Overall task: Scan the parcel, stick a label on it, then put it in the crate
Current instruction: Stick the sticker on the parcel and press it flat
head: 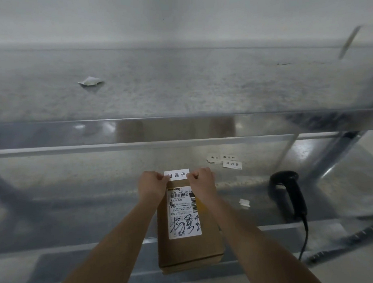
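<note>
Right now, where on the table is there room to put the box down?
Left of the brown cardboard parcel the grey metal table is bare. Right is crowded: black handheld scanner, loose white labels, small white scrap.

The label (pixel 176 175) was held between the left hand (pixel 152 186) and the right hand (pixel 203 181), one hand pinching each end, over the far edge of the parcel (pixel 185 247). The parcel lay on the shelf (pixel 78 208) beneath and nearer than both hands, between the forearms. Spare labels (pixel 224 161) lay just beyond and right of the right hand. The scanner (pixel 289 192) lay well right of it, a paper scrap (pixel 244 202) between. A crumpled piece (pixel 90 81) sat far beyond the left hand on the upper shelf (pixel 179 88).
</note>
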Available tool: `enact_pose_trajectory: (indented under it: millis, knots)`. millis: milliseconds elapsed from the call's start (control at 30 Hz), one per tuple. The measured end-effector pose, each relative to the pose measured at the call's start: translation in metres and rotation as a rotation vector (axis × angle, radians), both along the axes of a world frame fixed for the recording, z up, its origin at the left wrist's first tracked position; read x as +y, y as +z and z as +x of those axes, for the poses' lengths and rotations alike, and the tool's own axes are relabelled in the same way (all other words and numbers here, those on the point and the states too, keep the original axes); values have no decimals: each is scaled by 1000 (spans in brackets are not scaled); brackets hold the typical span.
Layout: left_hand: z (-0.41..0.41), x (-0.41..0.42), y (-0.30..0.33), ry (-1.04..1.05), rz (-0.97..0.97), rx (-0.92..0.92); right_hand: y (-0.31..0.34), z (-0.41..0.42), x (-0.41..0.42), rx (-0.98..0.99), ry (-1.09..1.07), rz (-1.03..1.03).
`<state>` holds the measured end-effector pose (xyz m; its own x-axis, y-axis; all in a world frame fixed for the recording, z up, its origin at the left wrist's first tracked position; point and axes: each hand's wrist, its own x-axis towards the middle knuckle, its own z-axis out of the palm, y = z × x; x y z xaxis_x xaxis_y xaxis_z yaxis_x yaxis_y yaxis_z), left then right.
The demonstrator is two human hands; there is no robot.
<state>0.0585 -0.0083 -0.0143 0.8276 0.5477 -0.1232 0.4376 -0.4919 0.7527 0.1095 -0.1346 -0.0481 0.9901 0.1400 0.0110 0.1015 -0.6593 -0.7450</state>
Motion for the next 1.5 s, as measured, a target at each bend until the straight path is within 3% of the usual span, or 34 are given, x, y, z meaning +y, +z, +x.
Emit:
enact_pose_trajectory:
  millis: [133,533,867,1133,1300,1500]
  knots:
    - [-5,-5,2,24,-21,-45,-5,-3,0,-2,-10,-4]
    - [-33,-27,-8,324,-464,-339,11,-39,-14,-112,-96,236]
    - [-43,-24,-15,345,-581,-422,13,-44,-20,-22,-7,292]
    - [-41,-25,-17,270,-474,-419,10,-42,-18,-72,41,193]
    - [-44,-27,-18,346,-572,-484,11,-44,-17,-97,30,133]
    - [-45,-26,-20,274,-404,-436,12,-46,-15,-99,32,100]
